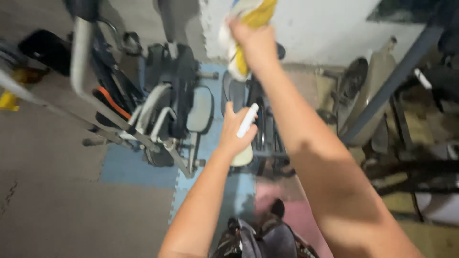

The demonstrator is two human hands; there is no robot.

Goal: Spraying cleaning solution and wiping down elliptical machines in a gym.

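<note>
Wiping above the exercise bike [179,91]

Right hand [256,40] bunching soft, light cloth [248,19]; left hand [234,131] wrapping rigid, probably slippery spray bottle [246,124] mid-body.

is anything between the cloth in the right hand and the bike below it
Nothing visible. The right hand holds the yellow and white cloth up directly over the bike, with no object between them. The left hand grips a white spray bottle lower down, slightly left of the cloth.
</note>
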